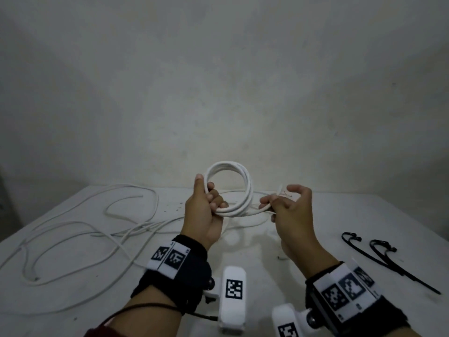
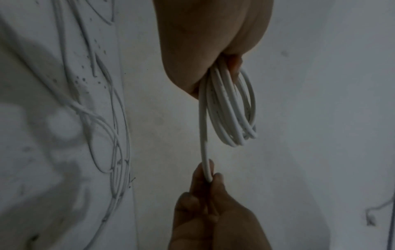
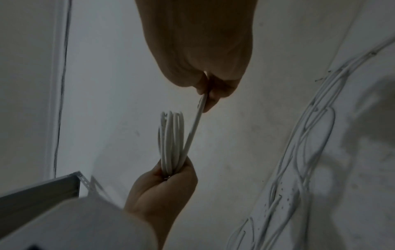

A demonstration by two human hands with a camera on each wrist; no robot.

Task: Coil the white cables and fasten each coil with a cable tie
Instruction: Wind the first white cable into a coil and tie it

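Note:
A white cable wound into a coil point(image 1: 229, 188) of several loops stands upright above the table. My left hand point(image 1: 206, 205) grips the coil's lower left side, fingers curled round the bundle point(image 2: 230, 108). My right hand point(image 1: 284, 203) pinches the cable's free end point(image 1: 264, 207) just right of the coil, thumb and forefinger on the strand point(image 3: 199, 116); bare wire tips poke out past the fingers. Two black cable ties point(image 1: 379, 259) lie on the table at the right.
Several loose white cables point(image 1: 80, 229) sprawl in loops over the left half of the white table point(image 1: 267, 244), also seen as cables point(image 3: 310, 135) in the right wrist view. A plain wall rises behind the table's far edge.

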